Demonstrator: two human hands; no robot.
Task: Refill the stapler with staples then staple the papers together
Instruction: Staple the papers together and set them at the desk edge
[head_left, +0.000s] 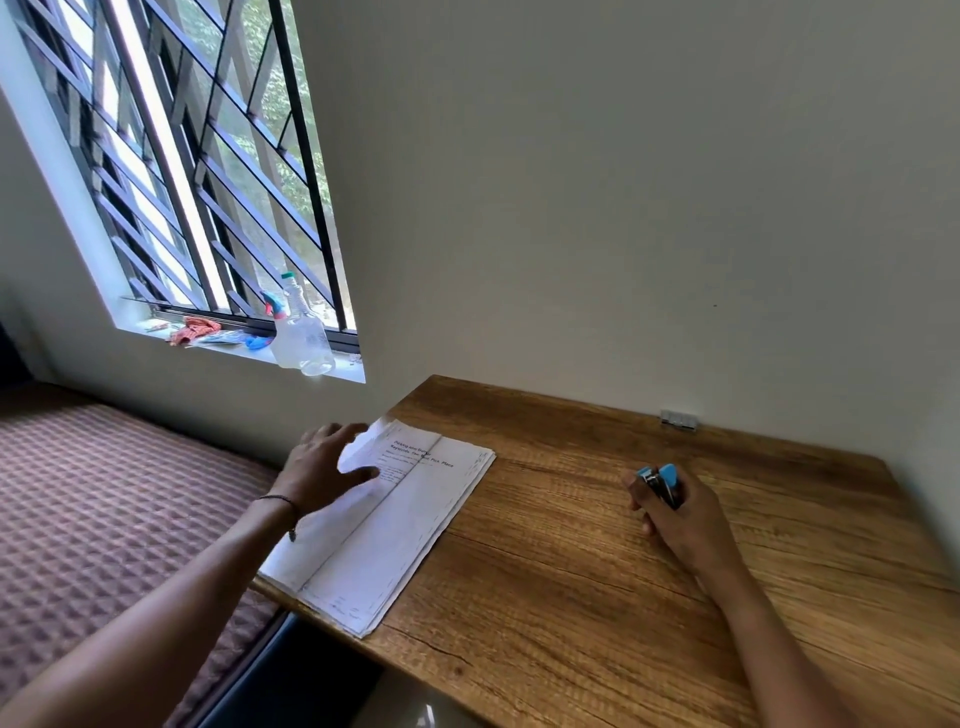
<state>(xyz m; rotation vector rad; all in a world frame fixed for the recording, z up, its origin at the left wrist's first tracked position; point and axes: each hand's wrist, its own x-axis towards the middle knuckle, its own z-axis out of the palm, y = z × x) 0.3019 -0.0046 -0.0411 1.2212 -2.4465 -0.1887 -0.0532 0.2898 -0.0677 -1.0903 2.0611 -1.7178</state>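
Note:
A stack of white printed papers (395, 525) lies on the left part of the wooden table (597, 597), its left side reaching the table's edge. My left hand (322, 467) rests on the stack's upper left corner with fingers spread, and that corner is lifted a little. My right hand (680, 514) is at the right of the table, closed around a small blue and black stapler (662, 483) whose blue end pokes out above my fingers. A short strip of staples (678, 418) lies at the table's far edge against the wall.
A bed with a brown patterned cover (104, 519) stands left of the table. On the sill of the barred window stand a clear spray bottle (298, 338), a cloth (195, 328) and small items. A plain wall runs behind the table.

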